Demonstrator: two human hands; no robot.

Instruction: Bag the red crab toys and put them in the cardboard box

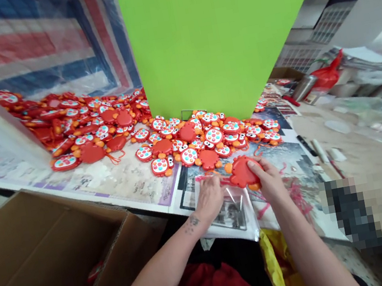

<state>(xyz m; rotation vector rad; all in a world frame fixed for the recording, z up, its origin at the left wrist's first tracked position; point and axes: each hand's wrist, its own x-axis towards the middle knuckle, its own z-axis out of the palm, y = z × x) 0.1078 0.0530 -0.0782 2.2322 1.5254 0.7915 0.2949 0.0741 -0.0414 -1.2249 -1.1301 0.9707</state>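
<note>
My right hand [268, 179] grips a red crab-shaped toy [242, 172], back side up, just above the table edge. My left hand [210, 195] is closed in a pinch at the mouth of a clear plastic bag [233, 212], near the toy's pink strap [206, 176]. The bag lies flat on the table between my hands. A big heap of the same red and orange crab toys [160, 138] with coloured dots spreads across the table beyond my hands.
An open brown cardboard box [50, 266] stands at the lower left. A green panel [212, 35] blocks the middle background. A yellow bag [277, 266] hangs at the table edge. Pens and small items [320, 150] lie on the right, with a red bag [327, 74] farther back.
</note>
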